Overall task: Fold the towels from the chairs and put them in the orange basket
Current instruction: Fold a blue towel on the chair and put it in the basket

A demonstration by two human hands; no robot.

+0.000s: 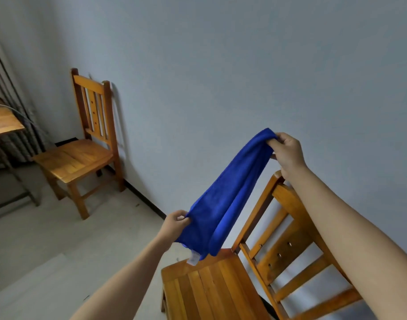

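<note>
in the head view the left hand (176,224) pinches the lower end of a blue towel (225,197) and the right hand (287,153) grips the upper end, so the cloth hangs stretched between them, doubled lengthwise, its tag just above the seat of the chair (211,287) under the right arm. the folding looks barely begun: more folds are needed, and the orange basket is out of sight. a second chair (75,158) stands well beyond the left hand.

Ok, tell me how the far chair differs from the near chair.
The far chair shows whole; the near chair is cut by the frame edge. The far chair's seat is bare; over the near chair's seat the left hand and right hand hold a blue towel. Both are slatted wood.
</note>
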